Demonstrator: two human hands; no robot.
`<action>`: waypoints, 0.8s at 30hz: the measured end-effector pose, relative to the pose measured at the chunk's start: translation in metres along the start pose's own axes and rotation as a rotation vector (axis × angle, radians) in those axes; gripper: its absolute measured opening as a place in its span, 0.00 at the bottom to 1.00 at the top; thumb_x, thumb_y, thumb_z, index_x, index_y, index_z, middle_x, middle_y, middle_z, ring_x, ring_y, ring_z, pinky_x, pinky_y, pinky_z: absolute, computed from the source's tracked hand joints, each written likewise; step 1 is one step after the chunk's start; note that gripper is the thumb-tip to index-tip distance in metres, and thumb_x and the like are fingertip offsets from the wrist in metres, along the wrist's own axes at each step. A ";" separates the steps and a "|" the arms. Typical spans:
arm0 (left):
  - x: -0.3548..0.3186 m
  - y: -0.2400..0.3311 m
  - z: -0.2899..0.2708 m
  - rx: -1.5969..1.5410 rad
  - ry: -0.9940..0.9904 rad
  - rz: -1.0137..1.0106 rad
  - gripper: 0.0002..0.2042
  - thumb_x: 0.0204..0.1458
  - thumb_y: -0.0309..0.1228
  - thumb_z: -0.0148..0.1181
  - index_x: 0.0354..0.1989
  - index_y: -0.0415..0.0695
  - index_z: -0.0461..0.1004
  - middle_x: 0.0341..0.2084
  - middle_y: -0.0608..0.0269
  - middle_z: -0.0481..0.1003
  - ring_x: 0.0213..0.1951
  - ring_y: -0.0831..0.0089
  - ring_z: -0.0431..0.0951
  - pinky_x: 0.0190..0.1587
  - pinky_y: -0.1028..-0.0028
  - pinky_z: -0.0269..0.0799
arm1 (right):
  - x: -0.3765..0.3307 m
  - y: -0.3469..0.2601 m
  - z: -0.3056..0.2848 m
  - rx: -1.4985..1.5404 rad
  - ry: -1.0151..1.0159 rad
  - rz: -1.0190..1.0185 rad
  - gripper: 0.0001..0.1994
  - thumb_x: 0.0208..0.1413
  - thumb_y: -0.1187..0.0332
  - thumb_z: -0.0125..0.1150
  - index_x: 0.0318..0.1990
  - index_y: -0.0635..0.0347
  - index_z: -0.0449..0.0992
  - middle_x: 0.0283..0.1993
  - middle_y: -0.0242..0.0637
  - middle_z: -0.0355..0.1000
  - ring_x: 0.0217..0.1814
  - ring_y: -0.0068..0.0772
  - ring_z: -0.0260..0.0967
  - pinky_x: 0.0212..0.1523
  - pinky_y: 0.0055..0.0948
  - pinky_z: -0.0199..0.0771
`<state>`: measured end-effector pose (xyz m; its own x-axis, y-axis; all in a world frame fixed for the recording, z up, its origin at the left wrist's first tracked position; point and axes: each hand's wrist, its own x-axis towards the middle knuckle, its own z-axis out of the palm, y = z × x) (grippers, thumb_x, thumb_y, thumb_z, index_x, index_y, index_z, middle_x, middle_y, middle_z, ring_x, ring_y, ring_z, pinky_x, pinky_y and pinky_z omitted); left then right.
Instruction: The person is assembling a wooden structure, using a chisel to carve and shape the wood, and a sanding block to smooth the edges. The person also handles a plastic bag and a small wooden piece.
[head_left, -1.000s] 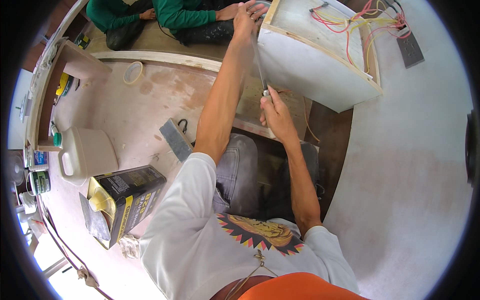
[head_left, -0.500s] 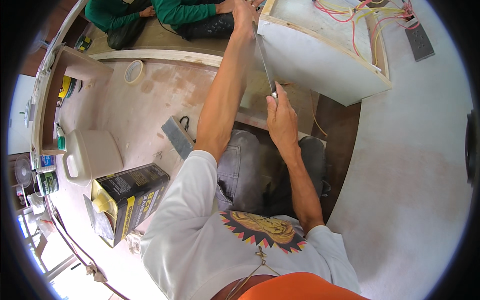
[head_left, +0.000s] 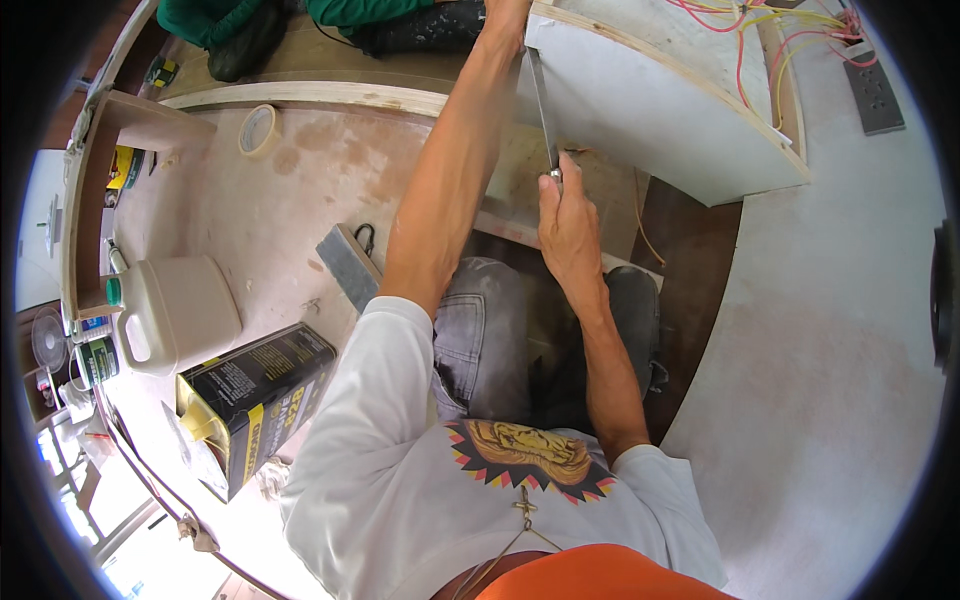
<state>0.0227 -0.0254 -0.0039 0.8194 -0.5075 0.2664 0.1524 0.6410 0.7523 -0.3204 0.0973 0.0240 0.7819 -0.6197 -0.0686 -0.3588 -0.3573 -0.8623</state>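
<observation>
One person's two bare hands work on one white-faced plywood cabinet box lying on the floor. The right hand has its grip clamped around the handle of one thin metal blade, which runs straight up from the fist along the cabinet's pale front edge, flat against it. The left hand reaches far beyond the right grip to the cabinet's top corner and presses there; its fingers are cut off by the picture's edge, so their grip cannot be told. Left of the grips lie one roll of tape, one white plastic jug and one black-and-yellow can. Red and yellow wires cross the cabinet's back.
</observation>
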 end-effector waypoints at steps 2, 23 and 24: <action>0.002 0.003 -0.003 0.043 0.011 0.004 0.35 0.67 0.59 0.29 0.65 0.39 0.62 0.54 0.47 0.73 0.56 0.55 0.74 0.63 0.58 0.67 | 0.000 -0.007 0.005 0.056 -0.015 0.017 0.22 0.69 0.64 0.47 0.64 0.69 0.62 0.45 0.67 0.75 0.49 0.69 0.73 0.49 0.51 0.72; 0.034 -0.019 -0.006 0.501 0.035 -0.024 0.30 0.68 0.52 0.31 0.60 0.37 0.64 0.51 0.45 0.74 0.53 0.57 0.76 0.58 0.59 0.70 | 0.053 0.012 0.038 0.107 0.140 -0.183 0.20 0.72 0.60 0.43 0.58 0.69 0.68 0.28 0.45 0.70 0.26 0.42 0.68 0.33 0.38 0.69; 0.039 -0.019 -0.003 0.516 0.036 -0.021 0.30 0.68 0.52 0.31 0.60 0.37 0.64 0.51 0.45 0.74 0.52 0.57 0.76 0.58 0.59 0.70 | 0.066 0.006 0.032 0.088 0.124 -0.177 0.20 0.72 0.60 0.43 0.58 0.69 0.68 0.29 0.47 0.72 0.28 0.44 0.69 0.35 0.38 0.70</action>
<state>0.0533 -0.0562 -0.0097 0.8387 -0.4918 0.2338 -0.1157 0.2587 0.9590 -0.2546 0.0767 -0.0021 0.7580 -0.6359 0.1455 -0.1715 -0.4095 -0.8960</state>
